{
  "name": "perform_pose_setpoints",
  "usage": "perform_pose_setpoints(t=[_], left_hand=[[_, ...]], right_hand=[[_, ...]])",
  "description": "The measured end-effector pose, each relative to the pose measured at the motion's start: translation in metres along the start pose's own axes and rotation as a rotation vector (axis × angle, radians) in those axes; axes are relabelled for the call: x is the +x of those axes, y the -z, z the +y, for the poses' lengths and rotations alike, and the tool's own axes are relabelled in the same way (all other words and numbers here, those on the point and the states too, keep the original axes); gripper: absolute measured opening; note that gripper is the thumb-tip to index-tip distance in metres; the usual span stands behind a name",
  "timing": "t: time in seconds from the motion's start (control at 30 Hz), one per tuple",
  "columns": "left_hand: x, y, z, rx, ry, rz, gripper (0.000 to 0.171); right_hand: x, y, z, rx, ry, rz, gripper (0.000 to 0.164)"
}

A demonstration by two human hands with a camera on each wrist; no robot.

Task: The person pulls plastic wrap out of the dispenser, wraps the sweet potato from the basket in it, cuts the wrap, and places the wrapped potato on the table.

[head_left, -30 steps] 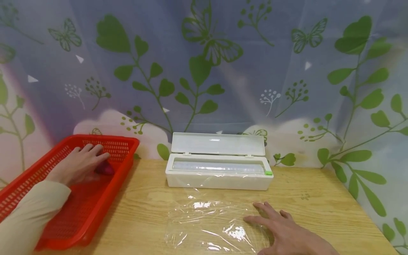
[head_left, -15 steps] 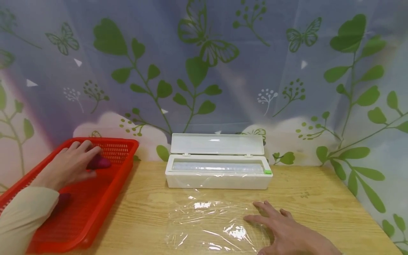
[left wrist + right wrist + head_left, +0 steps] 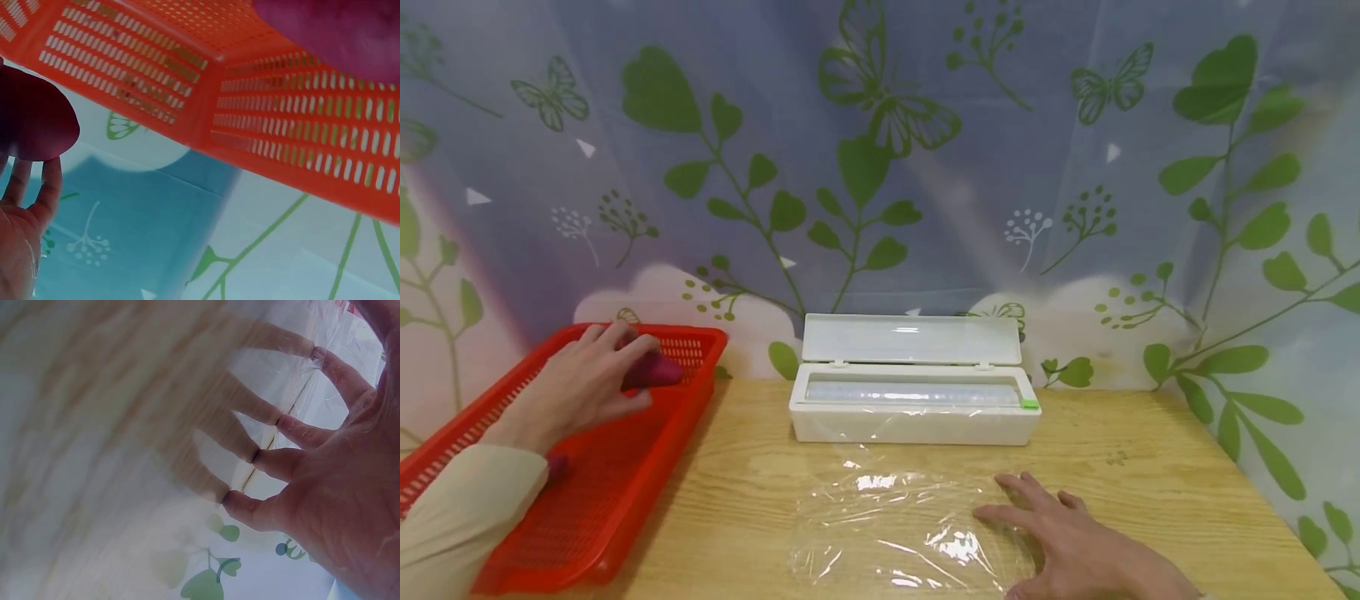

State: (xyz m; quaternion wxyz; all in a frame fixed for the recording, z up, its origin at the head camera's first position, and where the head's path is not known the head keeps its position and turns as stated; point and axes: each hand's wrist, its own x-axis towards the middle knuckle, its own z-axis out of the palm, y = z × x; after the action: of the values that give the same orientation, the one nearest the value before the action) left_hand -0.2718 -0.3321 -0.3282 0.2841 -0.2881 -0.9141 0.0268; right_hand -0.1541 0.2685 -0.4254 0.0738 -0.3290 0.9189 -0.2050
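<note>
Leaf-printed cloth (image 3: 970,208) stands behind the wooden table (image 3: 730,483). At left, over the red plastic basket (image 3: 662,454), the left hand (image 3: 576,383) grips a rounded purple vegetable (image 3: 655,372), probably firm, best held around its middle; the right hand (image 3: 1071,533), fingers spread, touches transparent film (image 3: 880,521), likely flimsy.

Your left hand (image 3: 583,379) is left of the white box (image 3: 913,426), back upward, fingers curled in a grip, its sleeved forearm (image 3: 475,510) angled toward the box. Your right hand (image 3: 1071,540) is in front of the box's right end, fingers spread, fingertips down.
</note>
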Motion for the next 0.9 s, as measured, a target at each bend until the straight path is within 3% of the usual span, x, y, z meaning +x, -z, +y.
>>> perform_pose_setpoints(t=[0.33, 0.57, 0.9], left_hand=[[0.012, 0.000, 0.025, -0.074, 0.031, 0.020, 0.049], [0.023, 0.003, 0.041, -0.093, 0.007, 0.095, 0.043], [0.038, 0.013, 0.070, -0.146, 0.012, 0.089, 0.047]], right_hand=[[0.000, -0.002, -0.001, -0.052, 0.005, 0.036, 0.084], [0.001, -0.001, 0.000, -0.034, -0.001, 0.030, 0.082], [0.001, -0.002, -0.001, -0.012, 0.002, 0.018, 0.083]])
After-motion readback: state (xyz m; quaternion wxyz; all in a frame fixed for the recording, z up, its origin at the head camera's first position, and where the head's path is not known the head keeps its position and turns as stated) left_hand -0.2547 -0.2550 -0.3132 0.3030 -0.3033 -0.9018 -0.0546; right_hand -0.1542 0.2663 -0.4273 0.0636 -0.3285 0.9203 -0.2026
